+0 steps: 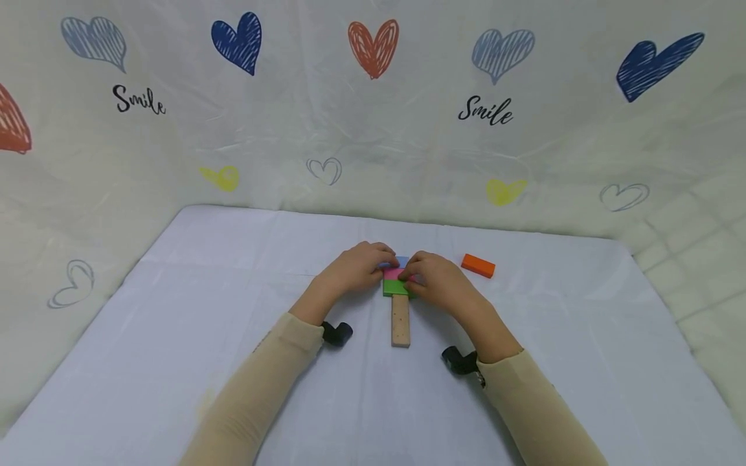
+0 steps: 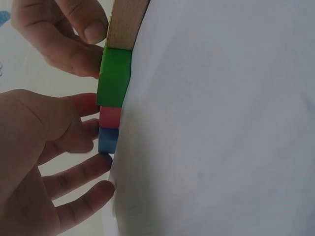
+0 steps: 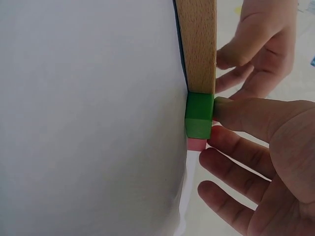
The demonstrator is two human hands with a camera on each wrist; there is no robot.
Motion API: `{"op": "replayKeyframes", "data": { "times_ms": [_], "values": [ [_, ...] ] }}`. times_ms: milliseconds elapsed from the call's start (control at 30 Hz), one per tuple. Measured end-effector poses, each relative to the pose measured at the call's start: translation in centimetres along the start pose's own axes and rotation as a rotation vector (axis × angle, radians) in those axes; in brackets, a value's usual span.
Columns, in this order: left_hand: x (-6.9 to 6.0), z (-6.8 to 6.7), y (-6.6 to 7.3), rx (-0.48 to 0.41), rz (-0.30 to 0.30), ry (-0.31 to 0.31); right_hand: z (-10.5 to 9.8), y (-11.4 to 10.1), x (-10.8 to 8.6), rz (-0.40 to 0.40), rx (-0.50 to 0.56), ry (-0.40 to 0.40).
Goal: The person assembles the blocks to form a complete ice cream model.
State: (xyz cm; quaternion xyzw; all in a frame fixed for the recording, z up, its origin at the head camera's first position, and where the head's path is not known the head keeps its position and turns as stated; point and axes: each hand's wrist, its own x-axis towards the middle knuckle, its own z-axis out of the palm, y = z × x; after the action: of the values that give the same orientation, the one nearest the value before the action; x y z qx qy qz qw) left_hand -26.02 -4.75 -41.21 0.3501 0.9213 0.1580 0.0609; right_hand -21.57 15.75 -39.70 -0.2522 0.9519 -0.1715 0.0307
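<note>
Flat blocks lie in a column on the white cloth: a wooden block (image 1: 400,321) nearest, then a green block (image 1: 395,287), a pink block (image 1: 394,274) and a blue block (image 1: 402,261) farthest. From the left, my left hand (image 1: 357,268) touches the column around the pink and blue blocks, its outer fingers spread in the left wrist view. On the other side is my right hand (image 1: 440,279). Its thumb rests against the green block (image 3: 199,114) and its index finger reaches the pink block (image 3: 197,144). Both hands partly cover the blocks.
An orange block (image 1: 478,265) lies by itself to the right of the column. White cloth (image 1: 175,362) covers the table. Behind it hangs a pale sheet (image 1: 408,129) printed with hearts. Black wrist cameras sit below both hands.
</note>
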Motion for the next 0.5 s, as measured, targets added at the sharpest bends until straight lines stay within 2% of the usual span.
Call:
{"op": "replayKeyframes", "data": {
  "times_ms": [500],
  "values": [
    [-0.06, 0.06, 0.52, 0.025, 0.011, -0.006, 0.21, 0.18, 0.08, -0.009, -0.008, 0.013]
  ]
}}
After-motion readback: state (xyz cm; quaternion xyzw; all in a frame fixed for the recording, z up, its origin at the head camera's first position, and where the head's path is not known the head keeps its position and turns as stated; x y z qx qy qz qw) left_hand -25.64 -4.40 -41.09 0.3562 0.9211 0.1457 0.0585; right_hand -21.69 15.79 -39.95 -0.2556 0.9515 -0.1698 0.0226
